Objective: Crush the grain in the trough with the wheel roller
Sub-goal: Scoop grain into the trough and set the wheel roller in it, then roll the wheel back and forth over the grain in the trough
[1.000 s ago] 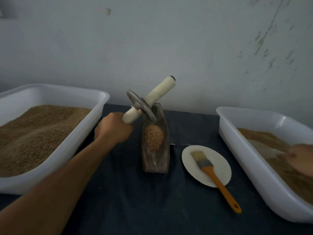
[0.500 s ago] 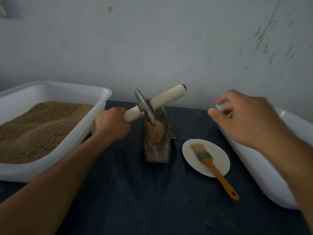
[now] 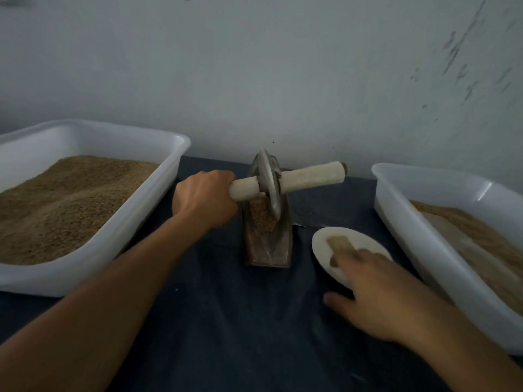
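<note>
Wheel roller (image 3: 270,184) is set on grain (image 3: 261,215) in trough (image 3: 268,241); handle clenched by left hand (image 3: 205,199). Right hand (image 3: 373,290), grip released, at 4 o'clock. Next: rolling fwd & back.

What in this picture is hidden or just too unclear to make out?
All in the head view:
- Brush on the white plate: its handle is hidden under the blurred right hand, so a grip cannot be confirmed.
- Wheel roller: its near handle end is wrapped by the left hand.
- Grain in the trough: partly behind the wheel.
- Both white bins: cut off by the picture edges.
</note>
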`<action>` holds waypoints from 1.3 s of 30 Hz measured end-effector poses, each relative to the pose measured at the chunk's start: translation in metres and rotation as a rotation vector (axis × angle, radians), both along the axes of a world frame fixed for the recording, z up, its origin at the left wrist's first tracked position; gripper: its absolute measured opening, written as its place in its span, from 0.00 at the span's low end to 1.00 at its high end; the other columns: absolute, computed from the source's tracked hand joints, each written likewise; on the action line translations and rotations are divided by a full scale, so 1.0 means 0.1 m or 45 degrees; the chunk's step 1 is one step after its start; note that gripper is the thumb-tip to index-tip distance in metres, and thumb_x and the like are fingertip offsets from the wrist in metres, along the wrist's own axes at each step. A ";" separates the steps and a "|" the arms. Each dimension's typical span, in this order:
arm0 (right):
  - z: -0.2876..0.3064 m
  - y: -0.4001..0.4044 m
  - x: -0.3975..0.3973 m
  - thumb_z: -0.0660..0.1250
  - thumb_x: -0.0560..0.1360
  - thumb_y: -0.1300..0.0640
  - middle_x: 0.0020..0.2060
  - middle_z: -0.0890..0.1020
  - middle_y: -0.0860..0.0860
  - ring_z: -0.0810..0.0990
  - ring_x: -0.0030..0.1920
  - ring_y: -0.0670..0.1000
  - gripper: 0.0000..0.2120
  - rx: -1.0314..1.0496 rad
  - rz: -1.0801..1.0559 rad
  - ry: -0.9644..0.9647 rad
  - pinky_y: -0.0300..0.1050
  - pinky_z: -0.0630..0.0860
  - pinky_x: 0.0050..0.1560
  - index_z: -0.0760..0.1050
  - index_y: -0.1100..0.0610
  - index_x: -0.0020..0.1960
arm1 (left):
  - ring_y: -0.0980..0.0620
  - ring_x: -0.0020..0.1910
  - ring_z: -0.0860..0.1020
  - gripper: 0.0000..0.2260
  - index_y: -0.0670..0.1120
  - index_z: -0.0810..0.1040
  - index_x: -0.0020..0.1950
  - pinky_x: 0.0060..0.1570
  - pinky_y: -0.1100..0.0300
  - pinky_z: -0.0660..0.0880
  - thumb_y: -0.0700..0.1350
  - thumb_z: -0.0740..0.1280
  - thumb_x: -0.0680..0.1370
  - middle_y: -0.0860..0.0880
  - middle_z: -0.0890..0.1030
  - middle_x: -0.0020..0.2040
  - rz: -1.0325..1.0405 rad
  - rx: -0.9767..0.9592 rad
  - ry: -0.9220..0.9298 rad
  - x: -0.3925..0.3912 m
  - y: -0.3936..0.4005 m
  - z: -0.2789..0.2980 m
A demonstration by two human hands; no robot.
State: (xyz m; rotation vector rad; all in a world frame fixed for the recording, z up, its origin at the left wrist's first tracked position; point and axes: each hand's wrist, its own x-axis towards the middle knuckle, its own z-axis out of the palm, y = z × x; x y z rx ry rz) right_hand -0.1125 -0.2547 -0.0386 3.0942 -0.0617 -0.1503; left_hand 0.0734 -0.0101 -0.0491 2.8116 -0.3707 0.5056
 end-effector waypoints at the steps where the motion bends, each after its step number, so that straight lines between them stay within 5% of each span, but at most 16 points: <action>1: -0.08 0.00 -0.10 0.60 0.74 0.31 0.62 0.71 0.44 0.71 0.57 0.48 0.25 -0.034 0.009 -0.001 0.45 0.77 0.51 0.64 0.42 0.66 | 0.49 0.39 0.78 0.08 0.57 0.74 0.46 0.41 0.51 0.79 0.53 0.70 0.70 0.54 0.79 0.39 0.002 0.008 -0.008 0.01 0.01 0.00; 6: -0.21 -0.05 -0.27 0.53 0.80 0.39 0.64 0.66 0.46 0.68 0.60 0.49 0.17 -0.202 0.043 -0.107 0.46 0.78 0.50 0.63 0.41 0.67 | 0.49 0.40 0.79 0.08 0.56 0.74 0.46 0.42 0.50 0.79 0.53 0.71 0.70 0.54 0.79 0.40 0.002 0.017 -0.007 0.03 0.04 0.00; 12: -0.24 -0.17 -0.18 0.54 0.79 0.36 0.72 0.57 0.49 0.59 0.73 0.54 0.23 -0.207 -0.049 -0.146 0.53 0.75 0.61 0.57 0.39 0.72 | 0.50 0.38 0.78 0.08 0.57 0.73 0.43 0.40 0.51 0.79 0.52 0.71 0.70 0.54 0.78 0.38 0.015 0.009 -0.009 0.02 0.06 -0.01; 17: -0.37 -0.25 -0.02 0.50 0.82 0.41 0.71 0.62 0.50 0.72 0.63 0.54 0.20 -0.150 -0.060 -0.132 0.51 0.78 0.55 0.60 0.42 0.73 | 0.50 0.38 0.77 0.08 0.57 0.73 0.44 0.40 0.52 0.79 0.52 0.71 0.70 0.54 0.78 0.39 0.022 0.007 -0.007 0.01 0.06 0.01; 24: -0.26 -0.33 0.26 0.54 0.82 0.44 0.71 0.65 0.53 0.72 0.63 0.56 0.22 -0.160 -0.109 -0.086 0.52 0.76 0.59 0.58 0.44 0.75 | 0.50 0.38 0.77 0.07 0.57 0.73 0.44 0.38 0.53 0.77 0.51 0.70 0.70 0.54 0.78 0.38 0.015 0.015 -0.018 0.03 0.05 0.04; 26: -0.10 -0.32 0.31 0.59 0.79 0.42 0.66 0.71 0.52 0.75 0.59 0.54 0.23 -0.098 -0.109 -0.272 0.49 0.76 0.54 0.61 0.44 0.72 | 0.50 0.37 0.76 0.07 0.57 0.72 0.42 0.35 0.56 0.72 0.50 0.69 0.70 0.54 0.77 0.37 0.000 0.037 -0.045 0.06 0.05 0.05; 29: 0.25 -0.27 0.48 0.70 0.72 0.45 0.55 0.74 0.52 0.75 0.51 0.55 0.24 0.050 0.033 -0.870 0.47 0.73 0.44 0.66 0.47 0.63 | 0.49 0.37 0.77 0.07 0.56 0.71 0.41 0.34 0.57 0.71 0.49 0.69 0.69 0.54 0.78 0.38 -0.020 0.048 -0.058 0.11 0.04 0.08; 31: 0.43 -0.22 0.70 0.73 0.69 0.46 0.58 0.71 0.53 0.73 0.57 0.57 0.31 0.008 0.151 -0.982 0.53 0.75 0.51 0.65 0.48 0.68 | 0.49 0.38 0.77 0.06 0.56 0.72 0.42 0.37 0.55 0.75 0.49 0.69 0.69 0.54 0.78 0.38 -0.031 0.034 -0.042 0.15 0.02 0.10; 35: 0.46 -0.04 1.23 0.72 0.70 0.50 0.67 0.68 0.55 0.66 0.69 0.58 0.37 -0.243 0.252 -0.642 0.60 0.67 0.67 0.59 0.50 0.75 | 0.47 0.40 0.79 0.07 0.57 0.70 0.40 0.39 0.54 0.76 0.50 0.68 0.70 0.53 0.78 0.38 -0.037 0.064 -0.097 0.25 0.00 0.14; 39: 0.32 0.11 1.62 0.68 0.68 0.58 0.48 0.77 0.56 0.79 0.48 0.61 0.19 -0.165 0.310 -0.601 0.48 0.69 0.42 0.71 0.55 0.58 | 0.48 0.39 0.78 0.06 0.58 0.70 0.41 0.36 0.56 0.71 0.51 0.68 0.71 0.54 0.78 0.38 -0.072 0.093 -0.140 0.38 -0.06 0.11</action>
